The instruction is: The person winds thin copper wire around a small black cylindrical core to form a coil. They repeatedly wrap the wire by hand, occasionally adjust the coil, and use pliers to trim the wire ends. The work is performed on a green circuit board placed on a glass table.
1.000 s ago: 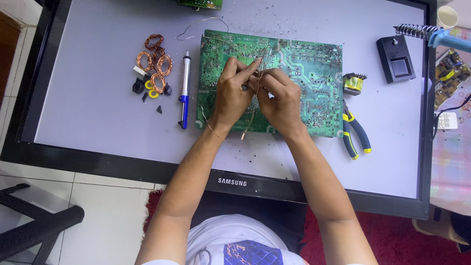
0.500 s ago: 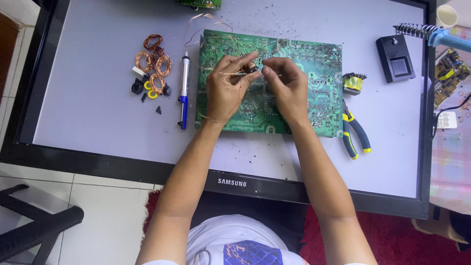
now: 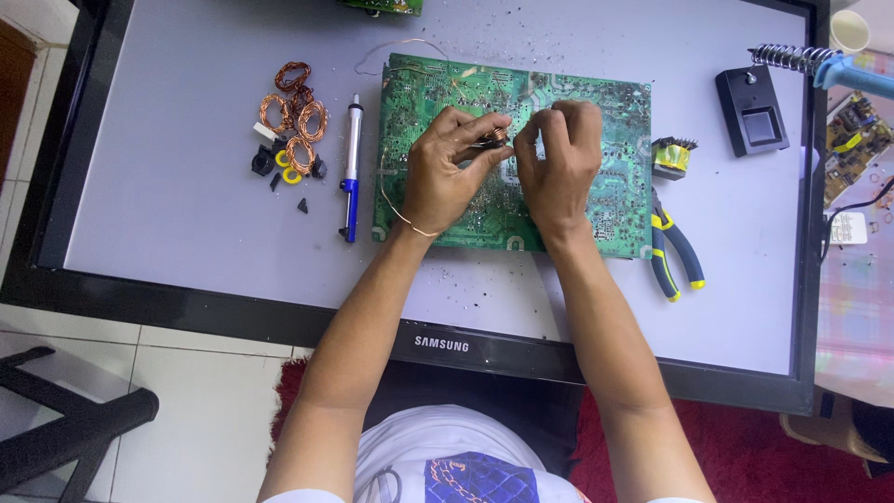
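Over board (image 3: 447, 140), both hands (image 3: 445, 166) — pinching coil (image 3: 499, 136)

One green circuit board (image 3: 596, 130); four copper coils (image 3: 293, 116); one desoldering pump (image 3: 351, 168); one pliers (image 3: 675, 251).

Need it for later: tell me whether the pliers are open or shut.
Open: the pliers lie beside the circuit board, blue-and-yellow handles spread apart.

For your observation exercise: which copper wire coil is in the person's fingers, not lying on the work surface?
The small copper coil pinched between both hands above the green circuit board; the others lie heaped far left.
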